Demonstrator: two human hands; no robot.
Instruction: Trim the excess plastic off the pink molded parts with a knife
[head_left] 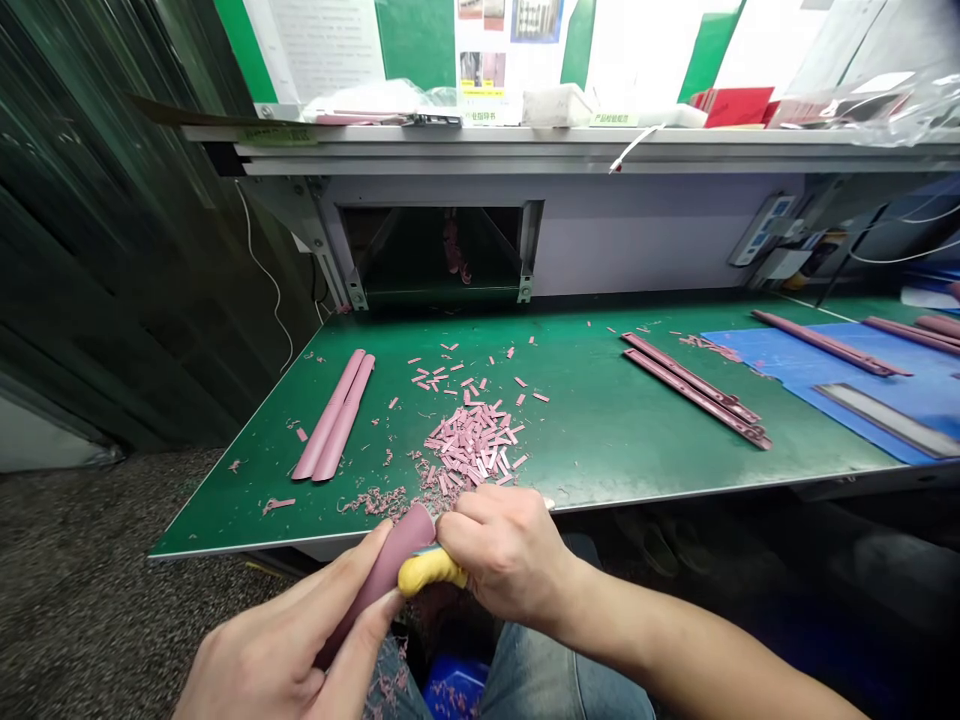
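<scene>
The left hand (277, 630) has its fingers wrapped round a pink tube (386, 565). The fingers lie along one side and the thumb along the other, so the gap between them is just as wide as the tube. The tube's top end sticks out past the fingertips, near the front edge of the green table (577, 420).

The right hand (510, 550) is curled up tight, right beside that top end. A yellow thing (435, 571) pokes out from it and presses near the tube — it may be a cover on the thumb or a handle, but I cannot tell. What the curled fingers hide inside is hard to see.

Just past the hands, a heap of pink bits (476, 440) lies on the table. Two more pink tubes (324, 425) lie side by side to its left — touching each other.
</scene>
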